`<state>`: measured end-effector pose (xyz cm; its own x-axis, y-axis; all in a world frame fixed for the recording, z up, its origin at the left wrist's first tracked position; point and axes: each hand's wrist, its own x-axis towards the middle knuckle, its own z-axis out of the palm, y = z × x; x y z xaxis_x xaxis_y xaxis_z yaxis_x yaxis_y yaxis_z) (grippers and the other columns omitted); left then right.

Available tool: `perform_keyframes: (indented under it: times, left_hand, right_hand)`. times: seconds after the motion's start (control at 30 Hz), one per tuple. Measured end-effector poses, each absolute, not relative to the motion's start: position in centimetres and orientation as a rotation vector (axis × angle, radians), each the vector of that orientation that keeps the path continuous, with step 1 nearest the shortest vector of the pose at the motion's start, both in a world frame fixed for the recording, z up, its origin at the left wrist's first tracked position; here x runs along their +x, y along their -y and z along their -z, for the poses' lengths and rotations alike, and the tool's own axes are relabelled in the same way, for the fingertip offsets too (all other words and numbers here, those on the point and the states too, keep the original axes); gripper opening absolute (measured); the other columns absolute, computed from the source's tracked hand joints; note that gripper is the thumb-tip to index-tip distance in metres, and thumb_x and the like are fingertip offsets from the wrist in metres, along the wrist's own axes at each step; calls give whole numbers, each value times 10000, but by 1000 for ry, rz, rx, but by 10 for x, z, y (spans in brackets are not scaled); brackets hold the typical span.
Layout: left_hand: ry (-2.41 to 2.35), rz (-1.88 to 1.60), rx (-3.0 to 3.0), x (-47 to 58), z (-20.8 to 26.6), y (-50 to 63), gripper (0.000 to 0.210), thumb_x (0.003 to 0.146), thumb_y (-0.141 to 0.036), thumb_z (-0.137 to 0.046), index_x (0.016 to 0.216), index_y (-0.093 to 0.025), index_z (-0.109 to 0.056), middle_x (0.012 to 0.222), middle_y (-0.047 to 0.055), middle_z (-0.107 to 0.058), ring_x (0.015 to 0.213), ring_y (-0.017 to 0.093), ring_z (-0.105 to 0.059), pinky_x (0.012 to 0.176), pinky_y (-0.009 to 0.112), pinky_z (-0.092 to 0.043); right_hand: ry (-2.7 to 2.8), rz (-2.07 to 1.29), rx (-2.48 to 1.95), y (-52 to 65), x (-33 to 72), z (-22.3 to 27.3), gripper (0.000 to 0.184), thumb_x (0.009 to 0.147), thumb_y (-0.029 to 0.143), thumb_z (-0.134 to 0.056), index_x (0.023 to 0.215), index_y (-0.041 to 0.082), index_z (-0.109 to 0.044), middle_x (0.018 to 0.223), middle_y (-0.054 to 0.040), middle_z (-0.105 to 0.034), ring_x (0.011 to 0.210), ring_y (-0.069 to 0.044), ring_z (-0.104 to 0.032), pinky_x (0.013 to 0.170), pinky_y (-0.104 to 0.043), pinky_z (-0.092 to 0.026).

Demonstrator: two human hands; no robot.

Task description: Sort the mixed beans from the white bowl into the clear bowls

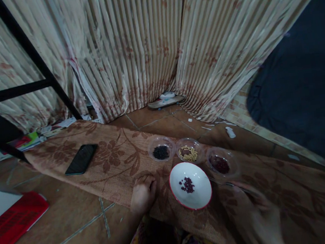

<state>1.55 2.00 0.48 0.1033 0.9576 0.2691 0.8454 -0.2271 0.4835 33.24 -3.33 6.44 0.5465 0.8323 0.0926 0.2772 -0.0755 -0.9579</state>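
Note:
My left hand [143, 192] rests on the cloth-covered bench, closed in a loose fist, with nothing visible in it. To its right stands a white bowl [203, 188] with a red rim, holding a small heap of dark red beans [188, 185]. Blurred by motion, my right hand [253, 209] is right of the bowl, its fingers closed round a thin, metallic-looking utensil [229, 184] whose kind is unclear. Behind the bowl, three clear plastic cups hold black beans [160, 152], yellow beans [192, 154] and dark red beans [220, 164].
A dark phone [81, 159] lies on the patterned brown cloth [113, 182] at the left. Striped curtains [131, 51] hang behind. A red and white box [17, 217] is on the tiled floor, left. A black metal frame [31, 52] stands far left, dark fabric [301, 82] at right.

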Motion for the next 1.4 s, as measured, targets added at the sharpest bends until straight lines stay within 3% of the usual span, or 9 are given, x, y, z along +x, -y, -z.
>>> perform_keyframes:
  times: [0.2,1.03,1.4]
  left_hand:
    - [-1816,-798,2157,16,-7,-19,182,916,-232,-488,817,-206,-638,851,49,-685,827,205,-615,801,350,-455]
    - [-1820,-796,2170,16,-7,-19,187,924,-233,-488,825,-217,-645,859,42,-687,840,198,-624,820,338,-456]
    - [-1807,-817,2164,15,-6,-19,197,922,-238,-473,829,-206,-643,852,50,-687,810,197,-621,802,347,-466]
  right_hand:
    - [1119,-868,-1686,43,315,-50,390,761,534,-681,973,213,-745,1033,-86,-745,975,-254,-688,853,-359,-551]
    - [1275,-771,-1703,40,311,-37,421,789,560,-635,989,204,-738,1070,-111,-737,996,-267,-685,859,-381,-544]
    - [1064,-713,-1711,36,312,-46,441,713,570,-687,896,173,-745,973,-121,-752,938,-279,-694,844,-393,-552]
